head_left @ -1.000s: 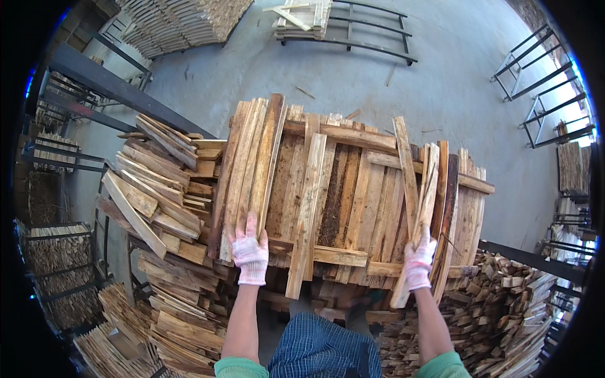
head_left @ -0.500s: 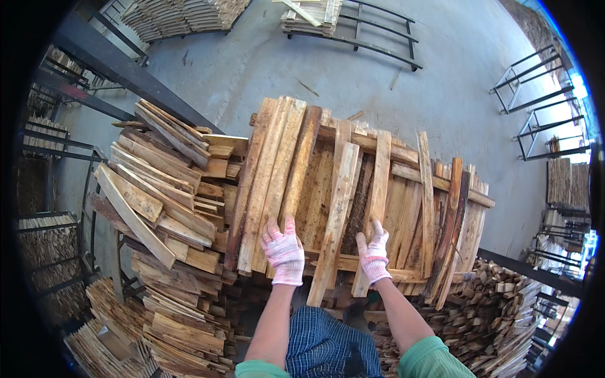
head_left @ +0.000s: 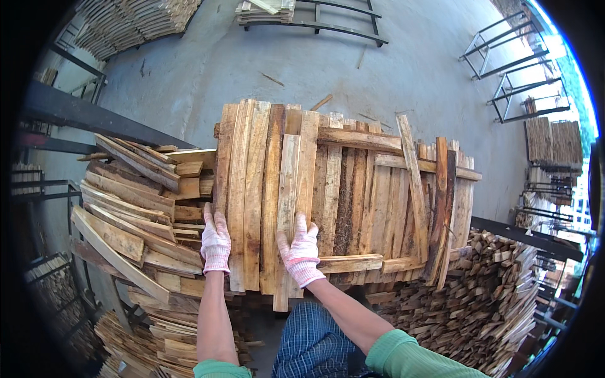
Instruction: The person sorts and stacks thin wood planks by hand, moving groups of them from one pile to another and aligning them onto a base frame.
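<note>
A row of wooden slats (head_left: 257, 164) lies side by side across the top of a waist-high wood pile in front of me. My left hand (head_left: 216, 244), in a pink-and-white knit glove, presses along the outer edge of the leftmost slat, its fingers stretched out. My right hand (head_left: 301, 253), gloved alike, grips a light slat (head_left: 307, 160) near its close end, thumb on the left side. A shorter narrow slat (head_left: 288, 170) lies on top of the row beside that thumb. The undersides of my fingers are hidden.
Crosswise battens (head_left: 359, 139) and loose slanting slats (head_left: 413, 183) lie on the right part. Uneven boards (head_left: 138, 211) are heaped at left. Stacked wood (head_left: 485, 296) stands low at right. A dark steel beam (head_left: 107, 116) runs behind the left heap; metal racks (head_left: 504, 47) stand farther off.
My right hand has drawn slats leftward, closing the gaps in the row. The left hand has shifted from the slats' tops to their left edge. The view has moved slightly right.
</note>
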`<control>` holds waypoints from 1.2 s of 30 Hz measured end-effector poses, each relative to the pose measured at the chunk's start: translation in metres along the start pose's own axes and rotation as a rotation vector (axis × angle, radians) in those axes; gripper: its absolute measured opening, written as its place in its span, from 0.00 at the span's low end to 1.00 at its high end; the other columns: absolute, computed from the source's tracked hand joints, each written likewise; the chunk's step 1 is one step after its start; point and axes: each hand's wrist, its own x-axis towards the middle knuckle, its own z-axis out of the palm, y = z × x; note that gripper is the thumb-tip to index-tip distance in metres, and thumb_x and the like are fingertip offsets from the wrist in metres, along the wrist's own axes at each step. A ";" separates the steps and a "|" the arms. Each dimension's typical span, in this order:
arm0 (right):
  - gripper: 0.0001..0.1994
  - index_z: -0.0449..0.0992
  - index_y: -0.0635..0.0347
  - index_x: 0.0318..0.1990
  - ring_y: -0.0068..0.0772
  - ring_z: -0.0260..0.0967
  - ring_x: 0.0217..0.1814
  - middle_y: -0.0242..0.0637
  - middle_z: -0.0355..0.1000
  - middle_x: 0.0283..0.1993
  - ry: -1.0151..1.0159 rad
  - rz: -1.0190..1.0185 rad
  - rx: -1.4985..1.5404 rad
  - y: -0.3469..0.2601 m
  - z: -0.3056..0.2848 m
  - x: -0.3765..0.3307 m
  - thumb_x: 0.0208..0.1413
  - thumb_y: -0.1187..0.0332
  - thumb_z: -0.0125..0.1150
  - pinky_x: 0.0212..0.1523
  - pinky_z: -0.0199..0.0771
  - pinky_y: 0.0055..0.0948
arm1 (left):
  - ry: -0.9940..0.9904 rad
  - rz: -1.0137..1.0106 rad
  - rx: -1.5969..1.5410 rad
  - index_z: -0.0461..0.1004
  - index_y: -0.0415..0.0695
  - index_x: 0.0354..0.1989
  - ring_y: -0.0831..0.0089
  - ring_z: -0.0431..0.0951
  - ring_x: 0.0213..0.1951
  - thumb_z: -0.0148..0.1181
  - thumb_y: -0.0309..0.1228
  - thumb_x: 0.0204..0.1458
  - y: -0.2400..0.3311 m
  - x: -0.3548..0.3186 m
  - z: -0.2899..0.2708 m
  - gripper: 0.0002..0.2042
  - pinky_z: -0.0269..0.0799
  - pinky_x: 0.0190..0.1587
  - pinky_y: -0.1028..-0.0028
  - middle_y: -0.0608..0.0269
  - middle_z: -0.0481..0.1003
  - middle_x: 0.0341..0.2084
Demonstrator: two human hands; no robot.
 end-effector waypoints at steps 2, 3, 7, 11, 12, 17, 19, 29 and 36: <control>0.41 0.49 0.57 0.74 0.69 0.62 0.61 0.71 0.51 0.64 0.054 -0.011 0.045 0.020 0.002 0.014 0.59 0.52 0.61 0.61 0.69 0.48 | -0.048 -0.128 0.417 0.46 0.52 0.76 0.45 0.79 0.48 0.43 0.44 0.69 0.073 -0.007 0.017 0.29 0.75 0.44 0.60 0.38 0.75 0.51; 0.41 0.49 0.58 0.73 0.67 0.64 0.58 0.69 0.52 0.62 0.059 -0.039 0.062 0.026 0.001 0.011 0.58 0.54 0.63 0.59 0.70 0.47 | 0.028 0.131 0.475 0.47 0.46 0.75 0.44 0.71 0.56 0.47 0.43 0.67 0.070 -0.011 0.009 0.32 0.68 0.55 0.58 0.38 0.67 0.60; 0.43 0.50 0.54 0.74 0.69 0.49 0.74 0.69 0.42 0.73 -0.443 -0.017 0.148 0.043 -0.076 0.016 0.57 0.50 0.64 0.71 0.57 0.46 | -0.039 0.533 0.807 0.53 0.35 0.71 0.34 0.56 0.67 0.56 0.45 0.60 0.148 -0.089 0.015 0.37 0.51 0.69 0.45 0.34 0.57 0.67; 0.28 0.70 0.52 0.62 0.59 0.69 0.57 0.60 0.68 0.57 0.343 -0.169 -0.345 0.151 -0.213 0.020 0.52 0.65 0.67 0.61 0.71 0.46 | -0.676 0.643 0.928 0.63 0.52 0.63 0.30 0.57 0.65 0.78 0.50 0.27 0.136 -0.234 0.025 0.49 0.48 0.66 0.32 0.33 0.57 0.64; 0.28 0.68 0.54 0.62 0.58 0.69 0.55 0.60 0.68 0.55 0.453 -0.066 -0.424 0.174 -0.254 0.021 0.53 0.65 0.67 0.58 0.71 0.50 | -0.678 0.690 0.993 0.64 0.58 0.60 0.33 0.60 0.62 0.77 0.46 0.27 0.110 -0.250 0.028 0.44 0.50 0.63 0.29 0.36 0.59 0.62; 0.37 0.56 0.55 0.72 0.61 0.62 0.65 0.61 0.62 0.63 0.437 0.477 -0.322 0.375 -0.369 0.014 0.60 0.46 0.58 0.65 0.62 0.50 | -0.317 0.943 1.057 0.61 0.60 0.60 0.37 0.61 0.62 0.65 0.33 0.40 0.052 -0.223 0.053 0.34 0.58 0.58 0.30 0.40 0.60 0.61; 0.38 0.51 0.54 0.74 0.62 0.56 0.71 0.64 0.57 0.69 0.336 0.450 -0.126 0.413 -0.355 0.028 0.63 0.46 0.56 0.69 0.58 0.45 | -0.341 0.947 1.076 0.60 0.57 0.61 0.37 0.61 0.62 0.67 0.33 0.36 0.069 -0.216 0.048 0.37 0.60 0.58 0.33 0.40 0.60 0.62; 0.26 0.70 0.53 0.52 0.53 0.64 0.52 0.51 0.64 0.48 0.275 0.164 -0.323 0.342 -0.352 0.011 0.47 0.60 0.75 0.54 0.66 0.51 | -0.731 0.160 1.530 0.58 0.42 0.68 0.42 0.59 0.66 0.70 0.49 0.45 0.233 -0.250 0.168 0.44 0.53 0.65 0.42 0.38 0.56 0.67; 0.39 0.63 0.52 0.66 0.58 0.50 0.68 0.53 0.53 0.63 0.413 0.136 0.048 0.356 -0.345 0.016 0.45 0.61 0.76 0.71 0.51 0.49 | -0.365 -0.270 0.064 0.43 0.38 0.75 0.45 0.53 0.72 0.68 0.54 0.49 0.282 -0.245 0.426 0.53 0.49 0.73 0.55 0.39 0.52 0.71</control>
